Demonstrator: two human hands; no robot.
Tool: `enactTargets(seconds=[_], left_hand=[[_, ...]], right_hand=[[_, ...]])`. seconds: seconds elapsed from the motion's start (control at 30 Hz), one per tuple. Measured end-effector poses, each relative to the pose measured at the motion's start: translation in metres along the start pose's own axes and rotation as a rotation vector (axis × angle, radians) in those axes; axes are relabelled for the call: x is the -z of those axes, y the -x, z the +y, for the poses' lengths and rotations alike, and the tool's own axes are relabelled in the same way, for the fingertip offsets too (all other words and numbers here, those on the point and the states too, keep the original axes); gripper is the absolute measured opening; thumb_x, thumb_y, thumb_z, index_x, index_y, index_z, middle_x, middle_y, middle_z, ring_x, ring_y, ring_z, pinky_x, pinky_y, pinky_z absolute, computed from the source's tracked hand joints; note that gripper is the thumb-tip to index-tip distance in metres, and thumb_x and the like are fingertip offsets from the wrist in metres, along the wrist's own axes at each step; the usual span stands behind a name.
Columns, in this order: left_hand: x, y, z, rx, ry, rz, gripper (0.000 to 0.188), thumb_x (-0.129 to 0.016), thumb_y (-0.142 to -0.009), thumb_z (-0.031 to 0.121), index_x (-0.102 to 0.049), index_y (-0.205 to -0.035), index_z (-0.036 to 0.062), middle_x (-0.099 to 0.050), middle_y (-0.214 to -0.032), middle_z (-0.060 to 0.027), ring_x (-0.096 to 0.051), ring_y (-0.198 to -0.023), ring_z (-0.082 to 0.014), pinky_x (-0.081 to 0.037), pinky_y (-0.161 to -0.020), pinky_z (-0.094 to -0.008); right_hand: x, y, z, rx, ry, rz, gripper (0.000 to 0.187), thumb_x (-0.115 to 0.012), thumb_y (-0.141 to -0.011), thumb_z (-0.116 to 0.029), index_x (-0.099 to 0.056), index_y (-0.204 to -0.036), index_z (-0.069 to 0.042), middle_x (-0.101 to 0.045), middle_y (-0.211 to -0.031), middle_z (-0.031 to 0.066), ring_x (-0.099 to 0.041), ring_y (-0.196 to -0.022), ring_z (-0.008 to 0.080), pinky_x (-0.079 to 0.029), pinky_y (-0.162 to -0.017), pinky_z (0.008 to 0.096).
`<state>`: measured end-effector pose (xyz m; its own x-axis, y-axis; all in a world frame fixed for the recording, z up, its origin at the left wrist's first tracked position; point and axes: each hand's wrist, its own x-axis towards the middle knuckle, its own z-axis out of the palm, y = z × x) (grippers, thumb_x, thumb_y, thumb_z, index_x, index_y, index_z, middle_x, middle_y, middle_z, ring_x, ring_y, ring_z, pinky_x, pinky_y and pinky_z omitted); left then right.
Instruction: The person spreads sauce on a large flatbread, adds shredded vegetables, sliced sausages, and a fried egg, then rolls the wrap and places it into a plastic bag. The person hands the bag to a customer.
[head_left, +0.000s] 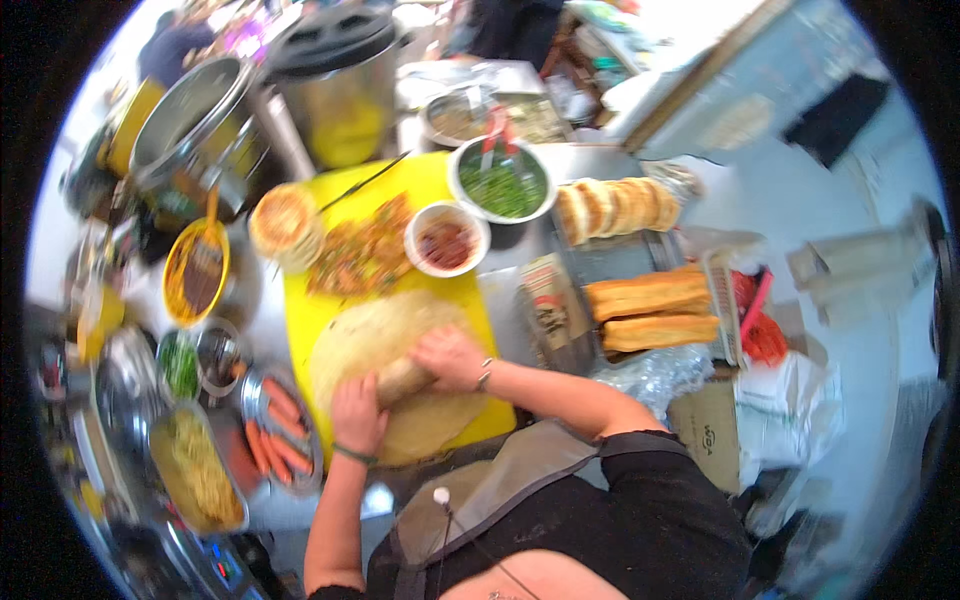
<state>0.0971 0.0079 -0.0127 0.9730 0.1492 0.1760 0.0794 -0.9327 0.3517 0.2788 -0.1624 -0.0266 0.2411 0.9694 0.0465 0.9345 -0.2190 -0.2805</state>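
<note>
A large, thin round flatbread (365, 330) lies on a yellow cutting board (305, 335), with a thick fold or roll across its middle. My left hand (359, 412) grips the near left part of that fold, fingers curled over it. On the right part, my right hand (450, 357) presses with its fingers bent round the fold. What lies inside the fold is hidden. Just beyond the flatbread are a heap of chopped, browned food (362, 245) and a white bowl of red sauce (447, 240). A stack of round flatbreads (287, 225) stands at the board's left corner.
A steel bowl of chopped greens (502, 185) stands behind the board. Fried dough sticks (655, 310) and a row of round breads (617, 208) lie at right. Leftward are a yellow sauce bowl with a brush (196, 272), a sausage tray (280, 432) and a large pot (190, 125).
</note>
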Motion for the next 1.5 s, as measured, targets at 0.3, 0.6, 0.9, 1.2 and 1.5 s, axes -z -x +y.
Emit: enactTargets(seconds=[0.3, 0.6, 0.9, 1.2, 1.5], left_hand=[[0.038, -0.046, 0.018, -0.008, 0.138, 0.068, 0.067, -0.077, -0.07, 0.015, -0.049, -0.129, 0.0007, -0.049, -0.132, -0.0219, -0.045, -0.124, -0.0417, -0.035, -0.107, -0.0479], [-0.011, -0.36, 0.161, -0.265, 0.621, 0.149, 0.014, -0.054, -0.094, 0.008, -0.055, -0.082, 0.0001, -0.056, -0.075, -0.0138, -0.057, -0.066, -0.0273, -0.046, -0.063, -0.0358], [-0.15, -0.723, 0.295, 0.136, 0.725, -0.081, 0.045, -0.056, -0.094, 0.045, -0.064, -0.075, 0.0058, -0.063, -0.068, -0.0047, -0.056, -0.056, -0.0147, -0.043, -0.054, -0.0283], [-0.143, -0.733, 0.424, -0.261, 0.165, 0.314, 0.023, -0.06, -0.085, 0.021, -0.071, -0.084, 0.0015, -0.07, -0.088, -0.0199, -0.068, -0.087, -0.0366, -0.053, -0.075, -0.0441], [-0.064, -0.601, 0.282, -0.115, -0.168, -0.043, 0.038, -0.057, -0.094, 0.037, -0.073, -0.082, 0.005, -0.068, -0.086, -0.0171, -0.066, -0.088, -0.0346, -0.051, -0.078, -0.0434]], right_hand=[[0.081, 0.093, -0.01, -0.154, -0.162, 0.339, 0.07, -0.08, -0.072, -0.034, -0.051, -0.129, -0.007, -0.055, -0.125, 0.0142, -0.049, -0.121, 0.0325, -0.039, -0.103, 0.0449], [0.163, 0.316, 0.037, -0.529, -0.257, 0.486, 0.026, -0.074, -0.081, -0.016, -0.055, -0.071, -0.002, -0.067, -0.089, 0.012, -0.065, -0.081, 0.0292, -0.053, -0.07, 0.0386], [0.148, 0.398, 0.069, -1.233, -0.533, 0.843, 0.021, -0.067, -0.082, -0.004, -0.066, -0.104, -0.002, -0.069, -0.099, 0.0154, -0.067, -0.087, 0.0301, -0.054, -0.079, 0.0386], [0.157, 0.4, 0.093, -1.149, -0.534, 0.835, 0.016, -0.064, -0.087, -0.001, -0.064, -0.103, -0.001, -0.068, -0.092, 0.0139, -0.066, -0.083, 0.0303, -0.053, -0.076, 0.0381], [0.153, 0.392, 0.116, -0.82, -0.501, 0.785, 0.025, -0.07, -0.079, -0.009, -0.065, -0.102, 0.0, -0.063, -0.114, 0.0172, -0.065, -0.092, 0.036, -0.052, -0.083, 0.0444]])
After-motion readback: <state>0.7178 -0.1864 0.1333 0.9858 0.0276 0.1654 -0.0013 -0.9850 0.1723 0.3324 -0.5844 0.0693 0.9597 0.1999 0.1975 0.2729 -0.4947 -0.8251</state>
